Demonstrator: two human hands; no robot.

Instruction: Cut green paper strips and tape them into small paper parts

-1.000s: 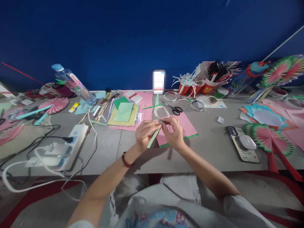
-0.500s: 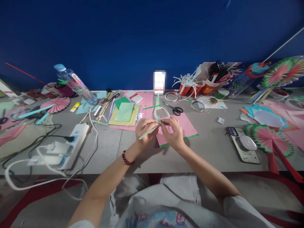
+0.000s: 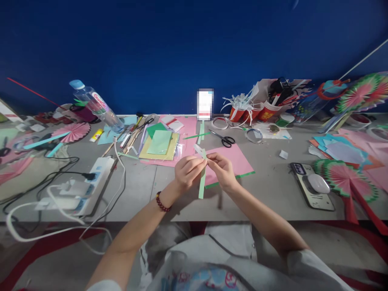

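Left hand and right hand, fingertips close together, both pinching narrow, flat, pale-green paper strip above smooth grey counter. Nearby: green-edged pink paper sheet, black-handled metal scissors.

We see a pale green strip, a pink sheet edged in darker green, black-handled scissors and a grey bench. Our wall is deep blue, the bottle cap light blue, and the pleated fan (rather like watermelon) shows pink inside a zigzag green rim.
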